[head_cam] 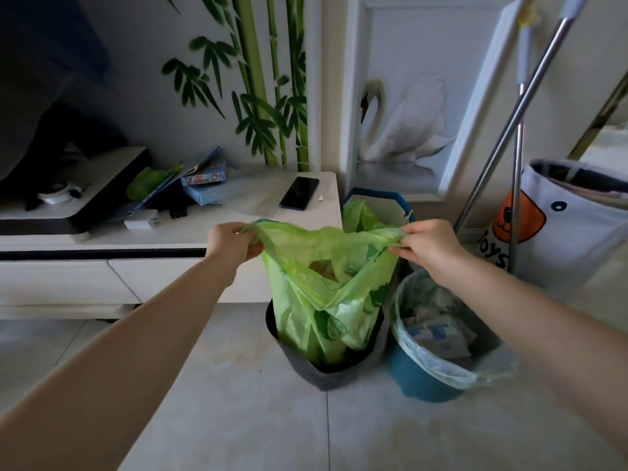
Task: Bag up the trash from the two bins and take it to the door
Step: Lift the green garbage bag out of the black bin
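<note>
A green plastic trash bag stands partly raised out of a dark grey bin on the floor. My left hand grips the bag's left handle and my right hand grips its right handle, stretching the top apart. Some trash shows through the bag's opening. Right beside it stands a blue bin lined with a pale translucent bag, holding paper and packaging.
A white low cabinet runs along the left, carrying a phone, boxes and clutter. Behind the bins sits a blue bag with green plastic. Two metal poles lean at the right beside a white toy basket. Tiled floor lies in front.
</note>
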`<state>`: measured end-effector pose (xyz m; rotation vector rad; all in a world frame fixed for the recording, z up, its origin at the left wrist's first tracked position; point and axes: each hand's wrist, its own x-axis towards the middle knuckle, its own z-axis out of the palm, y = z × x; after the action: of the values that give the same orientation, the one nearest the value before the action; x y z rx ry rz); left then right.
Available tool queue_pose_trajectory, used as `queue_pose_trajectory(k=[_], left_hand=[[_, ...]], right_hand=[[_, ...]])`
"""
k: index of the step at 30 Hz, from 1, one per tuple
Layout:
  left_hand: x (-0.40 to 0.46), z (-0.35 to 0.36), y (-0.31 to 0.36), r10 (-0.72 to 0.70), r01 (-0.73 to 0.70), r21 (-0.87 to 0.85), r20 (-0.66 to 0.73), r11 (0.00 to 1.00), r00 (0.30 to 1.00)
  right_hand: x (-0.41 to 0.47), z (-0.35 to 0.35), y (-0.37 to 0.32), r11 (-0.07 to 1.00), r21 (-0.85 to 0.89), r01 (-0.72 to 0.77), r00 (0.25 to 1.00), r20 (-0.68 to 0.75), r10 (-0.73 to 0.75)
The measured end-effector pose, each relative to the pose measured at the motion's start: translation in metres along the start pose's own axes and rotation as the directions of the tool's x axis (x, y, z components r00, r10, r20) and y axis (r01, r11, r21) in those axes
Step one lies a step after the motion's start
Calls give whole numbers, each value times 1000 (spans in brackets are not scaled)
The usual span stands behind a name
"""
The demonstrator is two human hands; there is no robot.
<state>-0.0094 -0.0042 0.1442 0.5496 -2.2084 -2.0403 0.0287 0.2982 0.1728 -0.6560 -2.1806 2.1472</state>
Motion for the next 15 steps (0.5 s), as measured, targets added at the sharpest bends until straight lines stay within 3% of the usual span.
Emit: queue_pose_trajectory(k=[8,15], left_hand=[[-35,-17,92,145,-148,-116,-33,982,989],[-88,-42,153,204,-210,-106,-61,972,977]], right_hand=[[-39,-10,-82,978,136,158,986,-76,-149],[-96,-31,-133,958,138,250,968,-63,-244]])
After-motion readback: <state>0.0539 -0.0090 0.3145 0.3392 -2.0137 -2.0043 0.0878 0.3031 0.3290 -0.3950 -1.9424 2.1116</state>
